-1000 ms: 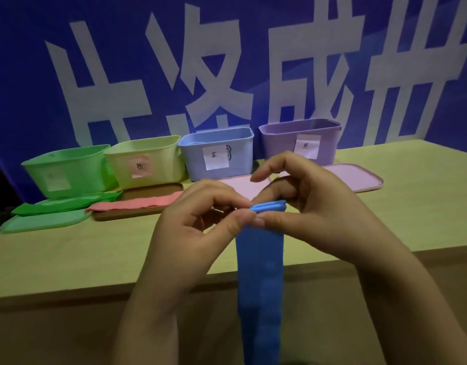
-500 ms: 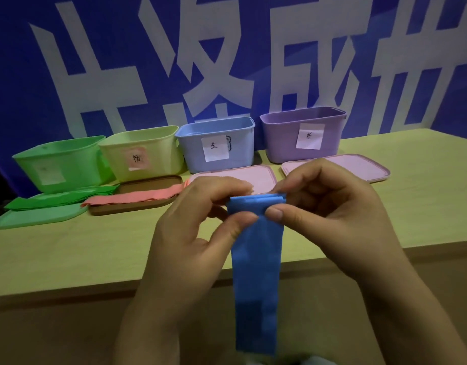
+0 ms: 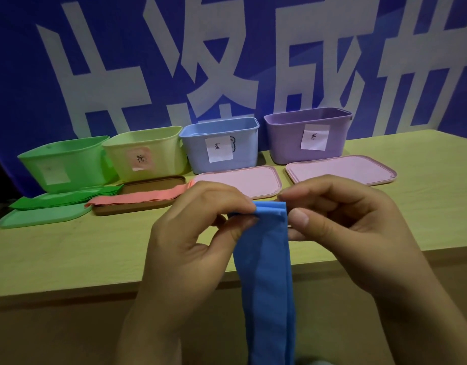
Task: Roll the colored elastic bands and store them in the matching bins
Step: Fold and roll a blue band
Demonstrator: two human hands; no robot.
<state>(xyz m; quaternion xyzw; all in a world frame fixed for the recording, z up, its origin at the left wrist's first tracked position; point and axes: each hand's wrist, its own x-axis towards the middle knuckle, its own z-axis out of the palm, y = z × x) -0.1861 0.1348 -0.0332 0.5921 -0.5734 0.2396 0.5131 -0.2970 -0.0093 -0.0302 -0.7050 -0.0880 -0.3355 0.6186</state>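
A blue elastic band [image 3: 266,280] hangs down in front of the table edge, its top end folded over into a small roll. My left hand [image 3: 190,248] pinches the left side of that roll between thumb and fingers. My right hand [image 3: 353,233] pinches the right side. At the back stand a green bin [image 3: 66,159], a yellow bin [image 3: 158,151] with a pink label, a blue bin [image 3: 243,143] and a purple bin [image 3: 285,138]. A pink band [image 3: 140,197] and a green band [image 3: 66,197] lie flat on the table.
Lids lie in front of the bins: a green lid [image 3: 37,219], a brown lid [image 3: 148,184], and two pink lids [image 3: 240,180] [image 3: 343,169]. The wooden table [image 3: 69,248] ends at a front edge below my hands. A blue banner with white characters hangs behind.
The rolled top of the blue band has grown slightly as both hands turned it. The view has shifted a little; the bins and flat bands have not moved.
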